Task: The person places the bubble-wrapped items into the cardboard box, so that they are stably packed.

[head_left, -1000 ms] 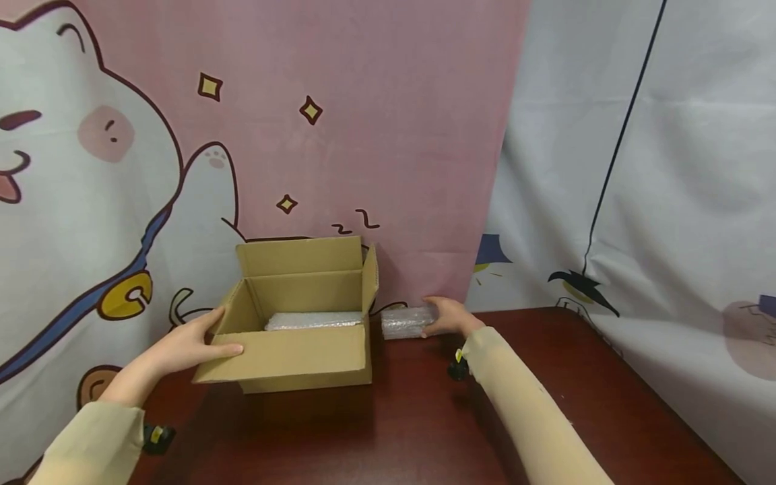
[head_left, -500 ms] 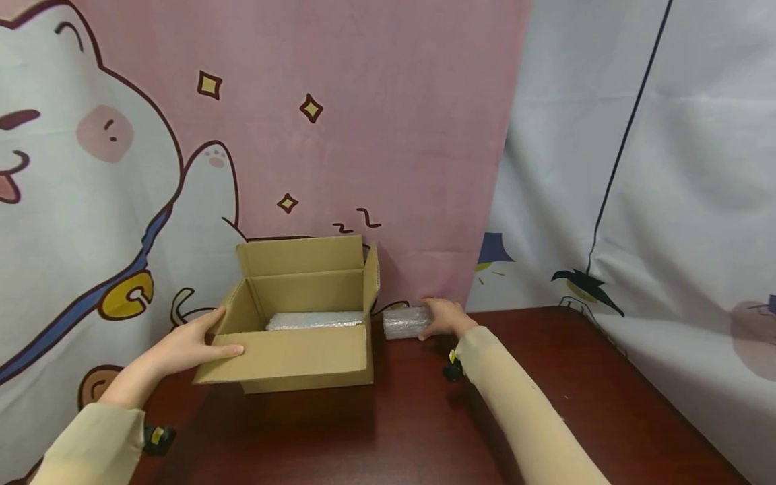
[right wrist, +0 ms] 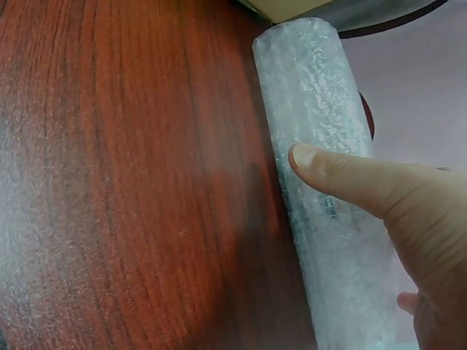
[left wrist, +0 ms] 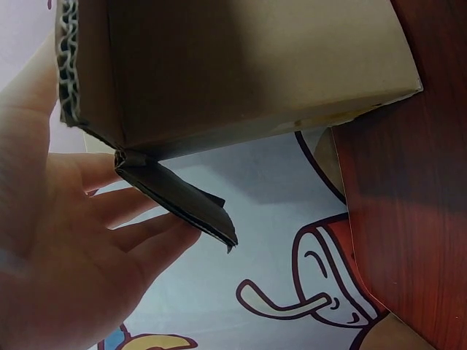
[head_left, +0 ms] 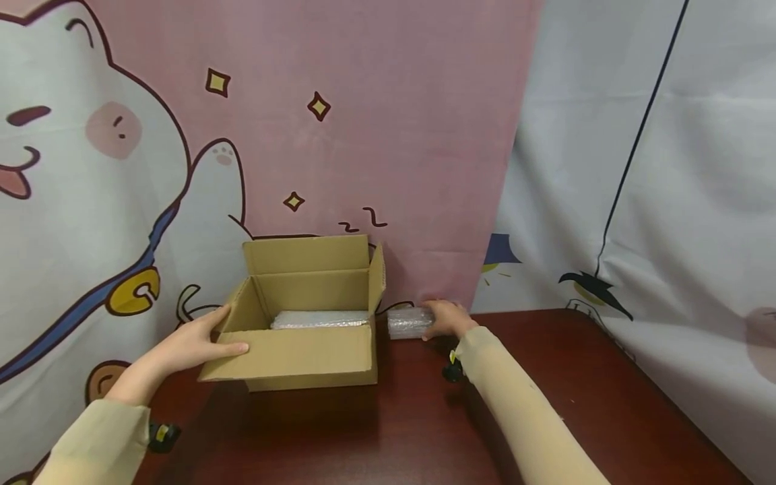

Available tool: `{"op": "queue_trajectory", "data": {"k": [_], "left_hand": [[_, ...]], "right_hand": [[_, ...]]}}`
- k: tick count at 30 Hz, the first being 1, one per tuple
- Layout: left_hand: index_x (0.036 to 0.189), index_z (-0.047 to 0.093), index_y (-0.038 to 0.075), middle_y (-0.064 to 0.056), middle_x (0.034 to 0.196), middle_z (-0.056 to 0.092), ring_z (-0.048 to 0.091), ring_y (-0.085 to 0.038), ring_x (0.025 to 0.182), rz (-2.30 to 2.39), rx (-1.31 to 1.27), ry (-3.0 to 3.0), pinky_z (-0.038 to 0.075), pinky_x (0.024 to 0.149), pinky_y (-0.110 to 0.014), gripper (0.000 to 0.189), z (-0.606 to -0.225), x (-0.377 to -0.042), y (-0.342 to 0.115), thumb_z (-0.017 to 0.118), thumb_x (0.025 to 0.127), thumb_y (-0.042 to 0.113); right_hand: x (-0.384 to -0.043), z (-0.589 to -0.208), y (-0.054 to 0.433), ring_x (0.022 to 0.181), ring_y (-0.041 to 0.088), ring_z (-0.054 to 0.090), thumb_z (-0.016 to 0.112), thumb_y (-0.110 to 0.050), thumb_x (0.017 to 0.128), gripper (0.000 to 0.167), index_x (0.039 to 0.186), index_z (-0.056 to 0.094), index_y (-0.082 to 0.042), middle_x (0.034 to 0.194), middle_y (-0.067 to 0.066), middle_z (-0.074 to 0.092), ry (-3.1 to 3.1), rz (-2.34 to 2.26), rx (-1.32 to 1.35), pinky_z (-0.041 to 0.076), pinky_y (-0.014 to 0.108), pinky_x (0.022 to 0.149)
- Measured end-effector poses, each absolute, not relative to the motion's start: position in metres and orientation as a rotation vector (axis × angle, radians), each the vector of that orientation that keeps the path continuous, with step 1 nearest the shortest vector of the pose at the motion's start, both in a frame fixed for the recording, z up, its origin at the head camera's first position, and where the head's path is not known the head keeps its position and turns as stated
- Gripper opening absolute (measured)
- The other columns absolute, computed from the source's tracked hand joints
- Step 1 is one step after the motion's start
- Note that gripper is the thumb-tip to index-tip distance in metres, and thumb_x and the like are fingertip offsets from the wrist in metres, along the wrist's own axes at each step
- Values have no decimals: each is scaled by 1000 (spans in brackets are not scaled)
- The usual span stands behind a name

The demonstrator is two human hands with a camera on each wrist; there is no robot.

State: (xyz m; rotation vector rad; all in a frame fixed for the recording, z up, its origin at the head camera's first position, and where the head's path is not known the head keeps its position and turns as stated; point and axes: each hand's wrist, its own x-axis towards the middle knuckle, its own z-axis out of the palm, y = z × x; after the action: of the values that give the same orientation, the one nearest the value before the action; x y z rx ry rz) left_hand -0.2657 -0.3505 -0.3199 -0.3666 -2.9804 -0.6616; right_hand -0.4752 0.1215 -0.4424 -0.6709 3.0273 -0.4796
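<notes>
An open cardboard box (head_left: 297,353) stands on the table. My left hand (head_left: 188,347) holds its front left corner, thumb over the front flap; in the left wrist view the fingers lie behind a side flap (left wrist: 182,200). Inside the box lies a bubble-wrapped bundle (head_left: 321,319), partly hidden by the front flap. To the right of the box, a roll of bubble wrap (right wrist: 314,95) rests on the table along the wall. My right hand (head_left: 448,318) grips this roll near its right part, thumb on the near side; most of the other fingers are hidden behind it.
The dark red wooden table (head_left: 424,417) carries the box and roll. A printed curtain (head_left: 412,135) hangs close behind them, and a pale one (head_left: 667,202) borders the right side. The box's back flap (head_left: 306,256) and right flap (head_left: 377,276) stand up.
The right hand has shifted slightly left along the bubble wrap roll. The head view has turned a little. The left hand keeps its hold on the box.
</notes>
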Motion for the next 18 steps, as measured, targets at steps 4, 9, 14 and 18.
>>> {"op": "queue_trajectory", "data": {"k": [4, 9, 14, 18], "left_hand": [[147, 18, -16, -40, 144, 30, 40, -55, 124, -648, -369, -2980, 39, 94, -65, 106, -320, -267, -350, 71, 84, 50], [147, 19, -16, -40, 144, 30, 39, -55, 125, -650, -374, -2974, 38, 94, -65, 105, -319, -267, -351, 71, 84, 50], [147, 18, -16, -40, 143, 31, 41, -54, 124, -665, -377, -2969, 39, 94, -64, 105, -319, -266, -351, 72, 84, 49], [147, 18, -16, -40, 143, 31, 43, -53, 123, -682, -376, -2968, 40, 93, -64, 105, -319, -265, -350, 72, 84, 48]], "right_hand": [[-476, -444, 123, 128, 31, 47, 89, -34, 67, 86, 142, 51, -15, 139, 10, 54, 3033, -453, -670, 22, 62, 106], [-475, -442, 120, 127, 30, 48, 89, -34, 67, 84, 140, 53, -17, 137, 9, 56, 3049, -447, -674, 24, 62, 106], [-477, -444, 119, 128, 29, 47, 90, -34, 66, 83, 139, 55, -16, 137, 9, 55, 3064, -448, -671, 24, 63, 105], [-481, -448, 121, 125, 28, 49, 90, -34, 65, 81, 135, 58, -13, 133, 9, 58, 3078, -448, -683, 27, 62, 103]]}}
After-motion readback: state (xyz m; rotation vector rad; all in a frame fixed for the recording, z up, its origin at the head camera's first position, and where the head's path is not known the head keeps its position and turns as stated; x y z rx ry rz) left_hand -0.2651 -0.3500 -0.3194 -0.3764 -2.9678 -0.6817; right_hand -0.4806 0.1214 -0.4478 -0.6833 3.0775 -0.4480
